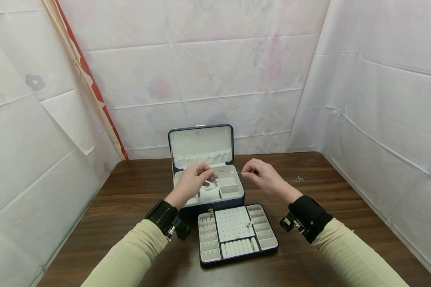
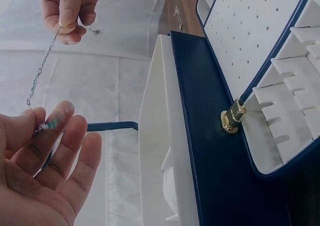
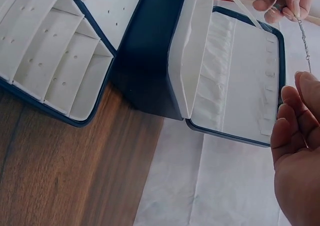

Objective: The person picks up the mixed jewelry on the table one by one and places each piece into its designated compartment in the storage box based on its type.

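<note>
A thin silver chain (image 1: 230,172) is stretched between my two hands above the open jewellery box (image 1: 220,205). My left hand (image 1: 195,179) pinches one end between thumb and index finger. In the left wrist view, a shiny bluish-green glint (image 2: 50,124) shows at those fingertips, and the other left fingers are spread. The right hand (image 1: 265,178) pinches the chain's other end with thumb and index finger; a short tail (image 2: 94,31) sticks out past them. Behind the hands the box's lid (image 1: 201,143) stands upright. White compartments inside the box are partly hidden by my left hand.
In front of the box lies a dark blue-edged jewellery tray (image 1: 230,219); it holds small silver pieces (image 1: 249,225) and a gold ring (image 1: 252,244). Another silver chain (image 1: 296,179) lies on the wooden table (image 1: 136,199) beyond my right wrist. White sheets (image 1: 208,75) enclose the table's back and sides.
</note>
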Motion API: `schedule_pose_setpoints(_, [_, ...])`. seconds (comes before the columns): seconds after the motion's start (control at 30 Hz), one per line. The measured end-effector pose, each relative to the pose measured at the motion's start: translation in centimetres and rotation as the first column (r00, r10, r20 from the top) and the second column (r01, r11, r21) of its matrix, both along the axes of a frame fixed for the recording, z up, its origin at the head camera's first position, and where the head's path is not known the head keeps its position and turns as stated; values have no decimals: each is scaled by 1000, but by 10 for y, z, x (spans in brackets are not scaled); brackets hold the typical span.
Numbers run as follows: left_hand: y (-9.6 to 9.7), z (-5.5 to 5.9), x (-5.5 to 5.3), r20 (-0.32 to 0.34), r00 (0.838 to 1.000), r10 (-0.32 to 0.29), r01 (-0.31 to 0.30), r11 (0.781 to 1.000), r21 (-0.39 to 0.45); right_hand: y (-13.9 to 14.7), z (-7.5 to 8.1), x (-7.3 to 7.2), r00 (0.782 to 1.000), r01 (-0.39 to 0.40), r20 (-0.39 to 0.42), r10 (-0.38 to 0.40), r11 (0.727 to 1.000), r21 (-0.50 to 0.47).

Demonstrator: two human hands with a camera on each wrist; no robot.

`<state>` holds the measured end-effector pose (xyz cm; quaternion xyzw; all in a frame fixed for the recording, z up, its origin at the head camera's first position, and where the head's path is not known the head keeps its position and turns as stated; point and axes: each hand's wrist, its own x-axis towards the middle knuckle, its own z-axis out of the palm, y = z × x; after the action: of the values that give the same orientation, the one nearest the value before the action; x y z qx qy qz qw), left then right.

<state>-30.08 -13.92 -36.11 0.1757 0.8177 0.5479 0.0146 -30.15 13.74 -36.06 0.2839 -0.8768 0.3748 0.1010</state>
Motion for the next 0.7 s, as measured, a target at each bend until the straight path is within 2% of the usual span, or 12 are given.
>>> schedule_pose_setpoints(0.27, [-1,1,-1,-9,1000,10,-10,1000,20,1,-2,0,1000,16,15,-17,1000,22])
schedule_pose_setpoints(0.5, [-7,0,-2,60,997,46,-55,988,146,7,-5,0,996,72,48,-72,997,17])
schedule_pose_setpoints(0.7, [-8,-2,-3,81,995,50,-62,984,165,7,-5,0,995,78,60,-77,997,-4])
